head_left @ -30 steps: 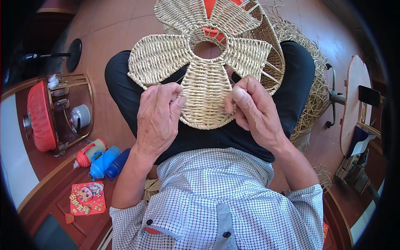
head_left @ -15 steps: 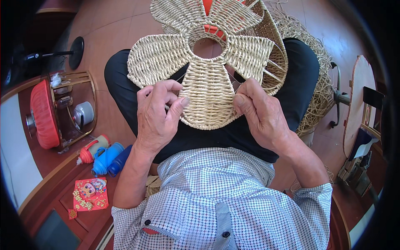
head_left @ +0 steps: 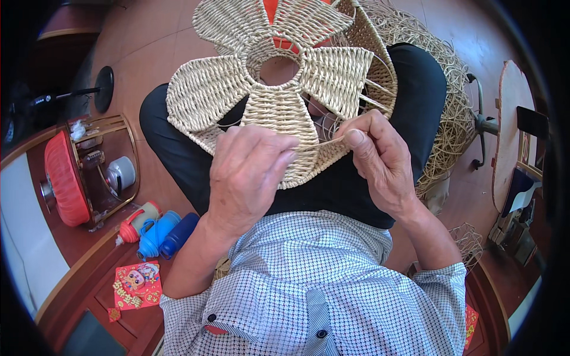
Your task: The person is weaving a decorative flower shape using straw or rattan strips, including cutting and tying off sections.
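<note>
While a red bowl-shaped cover [head_left: 66, 178] sits against a brown rack [head_left: 127, 132] at the far left, a silver pot [head_left: 122, 172] stands within the rack's frame. Nearer lie three bottles side by side, one beige and red [head_left: 138, 222], one light blue [head_left: 158, 235] and one dark blue [head_left: 179, 236], their contents hidden; a red paper card [head_left: 137, 285] is close by. Next comes the left hand [head_left: 249, 172], its fingers curled over the left side of the lowest petal [head_left: 279, 113]; whether they pinch anything cannot be made out. The straw flower [head_left: 273, 89], with petals around a round hole, lies over the dark-trousered lap [head_left: 178, 142], its lowest petal between the two hands. Something orange-red [head_left: 271, 10] shows through an upper gap; whether it is inside or beyond the woven piece is unclear. A thin strand [head_left: 323, 143] runs from the left fingertips across the petal to the right hand [head_left: 383, 154], whose thumb and forefinger pinch it beside the petal's right edge. Past the right knee, loose straw [head_left: 448, 113] is heaped on the floor [head_left: 457, 204].
</note>
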The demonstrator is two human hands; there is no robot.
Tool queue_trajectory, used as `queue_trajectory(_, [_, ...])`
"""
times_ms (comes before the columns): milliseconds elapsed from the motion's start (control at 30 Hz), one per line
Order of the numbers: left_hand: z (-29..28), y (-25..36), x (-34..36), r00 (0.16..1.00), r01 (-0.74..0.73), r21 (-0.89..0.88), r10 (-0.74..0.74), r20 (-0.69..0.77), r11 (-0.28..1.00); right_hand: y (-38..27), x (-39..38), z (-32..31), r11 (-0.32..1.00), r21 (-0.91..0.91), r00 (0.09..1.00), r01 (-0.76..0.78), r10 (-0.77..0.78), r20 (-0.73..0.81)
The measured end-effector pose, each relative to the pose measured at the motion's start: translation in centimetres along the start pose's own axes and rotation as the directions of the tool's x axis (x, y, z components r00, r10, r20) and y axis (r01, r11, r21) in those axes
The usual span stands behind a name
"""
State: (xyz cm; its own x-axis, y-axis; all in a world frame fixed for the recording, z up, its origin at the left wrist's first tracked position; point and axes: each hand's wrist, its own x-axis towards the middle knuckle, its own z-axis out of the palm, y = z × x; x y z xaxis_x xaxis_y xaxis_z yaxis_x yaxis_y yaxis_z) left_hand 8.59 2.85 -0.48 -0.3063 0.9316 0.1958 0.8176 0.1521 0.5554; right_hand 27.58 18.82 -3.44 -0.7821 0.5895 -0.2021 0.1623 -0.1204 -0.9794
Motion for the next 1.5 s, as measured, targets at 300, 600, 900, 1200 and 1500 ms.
queue_trajectory(300, [0.5, -0.2, 1.7, 0.991, 0.058, -0.127, -0.041, 0.13, 0.99, -1.2, -0.2, 0.0, 0.99, -0.007, 0.99, -0.139, 0.138, -0.034])
queue_trajectory(600, [0.1, -0.4, 1.8, 0.884, 0.465, -0.617, -0.374, 0.281, 0.635, -1.9, -0.2, 2.2, 0.879, -0.463, 0.992, 0.115, -0.123, 0.014])
queue_trajectory(900, [0.1, -0.7, 2.0, 0.876, 0.479, -0.697, -0.338, 0.344, 0.533, -0.1, 0.2, 3.8, 0.862, -0.501, 0.997, 0.073, -0.075, 0.016])
queue_trajectory(1200, [-0.9, 0.2, 0.0, 0.919, 0.389, -0.388, -0.322, 0.229, 0.835, 0.4, -0.3, 4.0, 0.871, -0.487, 0.994, 0.067, -0.102, -0.047])
queue_trajectory(1500, [2.5, -0.1, -1.3, 0.989, -0.084, 0.022, 0.086, -0.123, 0.996, 0.1, 0.2, 3.4, 0.933, -0.356, 0.998, 0.044, -0.054, -0.019])
